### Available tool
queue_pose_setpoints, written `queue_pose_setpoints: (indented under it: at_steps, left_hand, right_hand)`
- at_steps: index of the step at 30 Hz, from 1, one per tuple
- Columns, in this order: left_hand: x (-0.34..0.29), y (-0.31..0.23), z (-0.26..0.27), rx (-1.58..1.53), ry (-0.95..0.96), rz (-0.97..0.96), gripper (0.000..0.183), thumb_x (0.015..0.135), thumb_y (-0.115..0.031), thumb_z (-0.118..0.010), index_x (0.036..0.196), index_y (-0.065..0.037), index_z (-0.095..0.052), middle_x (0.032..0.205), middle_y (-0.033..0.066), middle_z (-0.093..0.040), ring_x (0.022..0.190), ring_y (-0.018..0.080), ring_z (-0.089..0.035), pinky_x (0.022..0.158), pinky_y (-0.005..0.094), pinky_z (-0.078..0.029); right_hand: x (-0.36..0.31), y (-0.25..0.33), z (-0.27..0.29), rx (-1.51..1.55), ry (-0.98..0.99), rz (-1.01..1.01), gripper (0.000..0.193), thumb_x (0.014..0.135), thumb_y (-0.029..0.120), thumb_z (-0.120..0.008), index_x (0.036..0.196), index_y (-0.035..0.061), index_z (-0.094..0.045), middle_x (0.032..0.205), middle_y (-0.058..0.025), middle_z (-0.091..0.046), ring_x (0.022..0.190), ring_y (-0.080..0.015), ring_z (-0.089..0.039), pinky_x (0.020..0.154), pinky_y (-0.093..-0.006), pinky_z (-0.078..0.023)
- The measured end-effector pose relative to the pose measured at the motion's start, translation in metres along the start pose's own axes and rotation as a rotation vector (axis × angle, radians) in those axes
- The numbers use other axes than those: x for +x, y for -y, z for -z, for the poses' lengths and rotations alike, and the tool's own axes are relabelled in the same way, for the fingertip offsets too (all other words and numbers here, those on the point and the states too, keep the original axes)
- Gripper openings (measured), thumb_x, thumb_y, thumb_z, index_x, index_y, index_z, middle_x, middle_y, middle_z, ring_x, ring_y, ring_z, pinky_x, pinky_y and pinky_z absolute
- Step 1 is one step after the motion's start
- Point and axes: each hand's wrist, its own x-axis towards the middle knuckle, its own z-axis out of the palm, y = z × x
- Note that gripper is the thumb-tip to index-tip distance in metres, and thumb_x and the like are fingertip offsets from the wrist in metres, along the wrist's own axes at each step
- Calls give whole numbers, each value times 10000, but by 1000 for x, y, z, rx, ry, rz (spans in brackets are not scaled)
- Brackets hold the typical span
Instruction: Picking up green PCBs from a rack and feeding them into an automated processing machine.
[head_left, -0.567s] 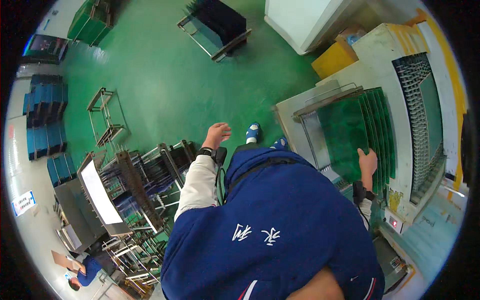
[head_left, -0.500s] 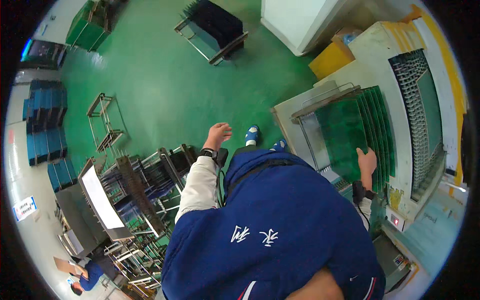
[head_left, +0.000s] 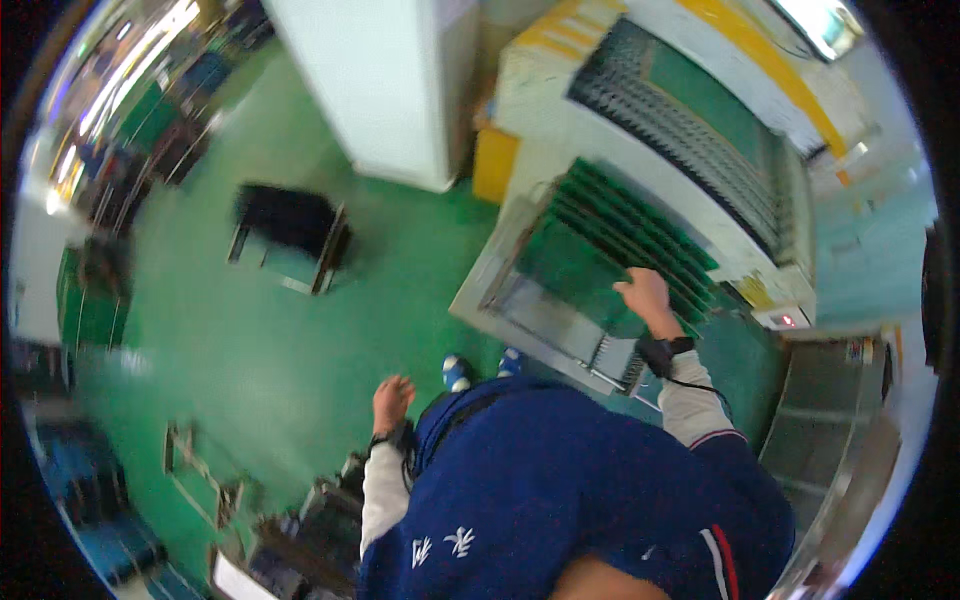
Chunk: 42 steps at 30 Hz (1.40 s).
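My right hand is closed on the near edge of a green panel, its thumb on the panel's face. Several more thin green panels stand behind that one, in a row with gaps between them. They are held in a metal rack on a pale ledge at the machine's front. My left hand hangs over the floor to the left, its fingers loosely bent and slightly blurred. Nothing shows in it.
The pale machine with a toothed conveyor rises beyond the panels. A white pillar and a yellow box stand ahead. A rack of dark panels stands on the green floor; an unloaded metal rack lies lower left.
The view has turned right, so the machine and panel rack appear nearer the middle. My right hand stays at the panels. My left hand now sits lower in view, with its fingers more bent.
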Motion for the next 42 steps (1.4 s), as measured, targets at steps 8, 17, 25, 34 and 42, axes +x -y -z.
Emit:
queue_pose_setpoints:
  at_steps: [8,17,25,34,42]
  left_hand:
    - [18,8,77,1618,6,-417,247,746,-281,-672,952,-147,-653,980,57,-660,876,305,-619,721,376,-508]
    - [42,20,49,105,-61,172,349,885,-148,-533,1190,3,-456,1106,210,-575,899,359,-601,683,451,-524]
    - [44,-5,6,105,-46,214,251,880,-151,-547,1097,-31,-503,989,174,-614,780,338,-616,593,451,-523]
    - [38,5,-1,743,96,-150,245,869,-165,-566,1057,-16,-516,995,164,-621,854,328,-613,674,442,-520]
    - [46,9,3,71,-61,187,311,887,-198,-534,1135,-15,-494,1118,166,-589,968,360,-588,762,474,-500]
  right_hand:
    - [-17,28,141,-8,54,-102,422,686,347,-719,1025,100,-674,960,-174,-651,930,-344,-611,807,-435,-483]
    - [-51,-84,209,883,-190,-289,352,709,218,-739,978,7,-659,888,-99,-678,719,-259,-649,704,-357,-507]
    - [-44,-113,125,2050,-484,-467,346,835,216,-662,1125,44,-583,1054,-95,-637,929,-272,-617,832,-428,-500]
    - [6,-123,74,2464,-593,-493,251,908,230,-573,1092,59,-578,1088,-96,-611,984,-293,-577,863,-470,-465]
    - [46,-107,66,2465,-660,-650,201,899,183,-585,1055,59,-557,1004,-81,-607,940,-251,-581,813,-396,-483]
